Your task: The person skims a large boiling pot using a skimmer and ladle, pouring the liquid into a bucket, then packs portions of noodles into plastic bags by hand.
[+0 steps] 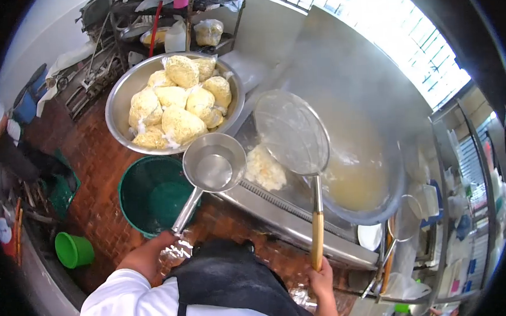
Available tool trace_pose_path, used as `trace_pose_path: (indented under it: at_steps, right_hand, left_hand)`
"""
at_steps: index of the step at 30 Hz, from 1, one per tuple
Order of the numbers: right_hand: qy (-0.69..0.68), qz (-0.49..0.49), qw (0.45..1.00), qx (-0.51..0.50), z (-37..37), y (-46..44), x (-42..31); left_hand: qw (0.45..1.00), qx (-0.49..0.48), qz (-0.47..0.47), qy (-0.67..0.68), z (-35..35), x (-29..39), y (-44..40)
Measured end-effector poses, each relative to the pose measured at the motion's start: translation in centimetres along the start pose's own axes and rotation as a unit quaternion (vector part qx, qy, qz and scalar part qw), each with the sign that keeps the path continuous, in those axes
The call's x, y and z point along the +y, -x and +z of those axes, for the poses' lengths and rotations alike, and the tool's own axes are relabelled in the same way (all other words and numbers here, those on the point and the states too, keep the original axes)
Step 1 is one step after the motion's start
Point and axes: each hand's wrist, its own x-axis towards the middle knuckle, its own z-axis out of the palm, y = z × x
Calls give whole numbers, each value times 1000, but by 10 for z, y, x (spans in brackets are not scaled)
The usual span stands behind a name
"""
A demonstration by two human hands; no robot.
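Note:
My left hand [150,254] is closed round the end of the metal handle of a saucepan [212,162], whose bowl is over the rim of a dark green tub [153,190]. The wooden handle of a large round mesh strainer [292,132] is in my right hand [321,279]. The strainer's mesh is above the steel counter, beside a large steaming pot of cloudy yellowish liquid [358,176]. A pale, lumpy mass [265,169] lies on the counter, partly behind the mesh.
A wide metal basin [115,110] holds several bags of yellow shredded food [183,126]. A small green bucket [74,250] stands on the brick floor at the left. Cluttered shelves [225,43] are behind the basin; a rack with containers [474,199] is at the right.

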Motion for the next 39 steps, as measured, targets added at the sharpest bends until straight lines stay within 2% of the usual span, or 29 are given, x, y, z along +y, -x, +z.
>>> trace_pose_path:
  at_steps: [1, 2, 4, 5, 6, 9, 12, 15, 16, 19, 21, 22, 24, 25, 28, 30, 31, 33, 35, 36, 39]
  right_hand:
    - [12, 24, 1000, -12, -3, 0, -8]
    - [67, -70, 994, 55, 0, 0, -10]
    - [42, -81, 995, 32, -1, -8, 6]
    - [29, -85, 996, 21, -3, -13, 15]
    - [16, -26, 999, -8, -7, -17, 18]
    - [-40, 45, 998, -19, -7, -21, -27]
    - [-66, 38, 996, 41, -28, -53, -38]
    - [-75, -3, 992, 103, -66, -95, -46]
    - [-83, 0, 987, 140, -78, -110, -52]
    - [-83, -34, 972, 218, -137, -177, -34]
    - [-59, -38, 956, 285, -189, -235, -13]
    - [-1, -28, 954, 299, -217, -261, -10]
    - [121, -25, 932, 339, -269, -313, 0]
    - [184, -32, 913, 363, -281, -335, 9]
    - [191, 81, 919, 336, -269, -352, -3]
    - [185, 98, 960, 188, -284, -422, 75]
    - [179, 104, 972, 114, -271, -432, 77]
    - [244, 112, 960, 83, -261, -443, 73]
    - [308, 116, 942, 58, -227, -425, 30]
    - [294, 136, 945, 48, -219, -423, 29]
    - [240, 182, 953, 12, -199, -419, 18]
  left_hand:
    - [996, 6, -61, 67, 1, -4, 9]
    - [983, 21, -121, 135, -2, 1, 24]
    - [965, 38, -191, 174, -9, 7, 43]
    - [977, 32, -136, 160, 3, -22, 24]
    - [943, 33, -200, 265, -2, -9, 39]
    - [942, 34, -212, 257, -6, 10, 51]
    - [957, 33, -163, 239, -18, 49, 69]
    - [957, 61, -152, 239, 6, 30, 24]
    - [976, 64, -45, 202, 25, -9, -15]
    - [963, 70, -128, 228, -10, 99, 51]
    - [935, 77, -104, 331, -9, 113, 64]
    - [911, 86, -96, 392, -27, 165, 108]
    - [904, 84, -124, 400, -35, 194, 128]
    - [921, 72, -162, 348, -32, 184, 124]
    - [930, 50, -263, 252, -9, 127, 115]
    - [911, 54, -299, 280, 22, 88, 107]
    - [906, 64, -286, 307, 32, 84, 109]
    - [895, 81, -252, 359, 49, 77, 109]
    - [879, 62, -253, 400, 68, 72, 97]
    - [871, 51, -251, 420, 75, 71, 91]
    - [910, 55, -211, 353, 70, 105, 93]
